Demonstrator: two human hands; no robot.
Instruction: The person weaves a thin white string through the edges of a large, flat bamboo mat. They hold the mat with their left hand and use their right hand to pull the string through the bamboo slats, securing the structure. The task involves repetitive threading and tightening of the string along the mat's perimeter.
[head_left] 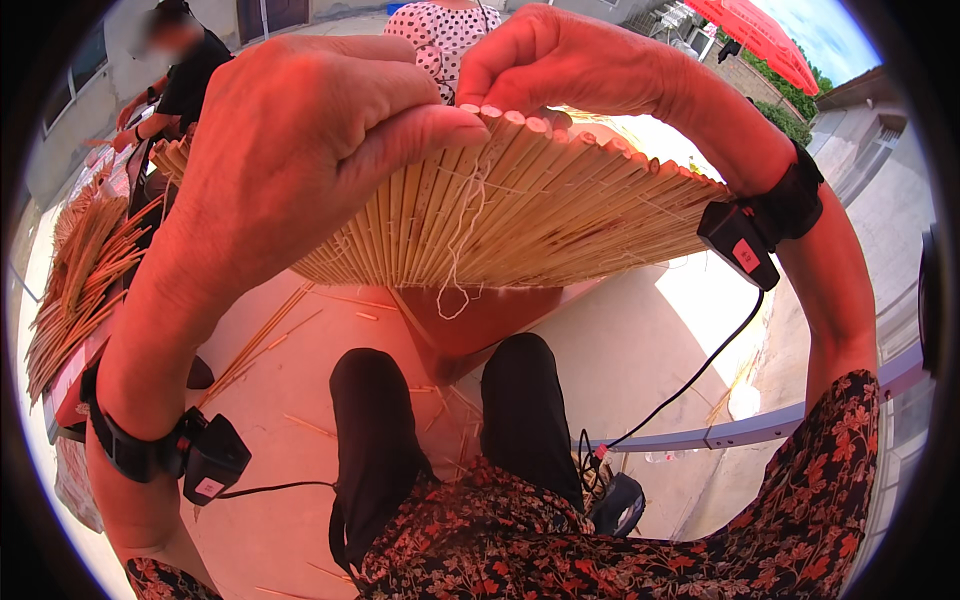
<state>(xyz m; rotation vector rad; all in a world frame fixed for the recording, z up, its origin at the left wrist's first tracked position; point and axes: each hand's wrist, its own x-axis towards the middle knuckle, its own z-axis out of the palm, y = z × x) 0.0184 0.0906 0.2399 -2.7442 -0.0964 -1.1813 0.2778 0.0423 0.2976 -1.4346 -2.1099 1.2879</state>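
A mat of thin straw-coloured stalks (520, 210), set side by side and bound with white thread, hangs tilted before me at chest height. Its cut stalk ends form the upper edge. My left hand (300, 150) is closed on that edge, thumb lying along the stalk ends and fingers curled behind. Beside it, my right hand (570, 60) pinches at the same edge; its fingertips are partly hidden, and I cannot tell whether thread is also in them. A loose white thread (465, 230) dangles down the mat's face below my left thumb.
A pile of loose stalks (85, 280) lies at the left, near a person in dark clothes (190, 80). A reddish-brown support (480, 325) stands below the mat. Stalk scraps (270, 345) litter the floor. Someone in a dotted top (430, 25) is ahead; a red umbrella (760, 35) is far right.
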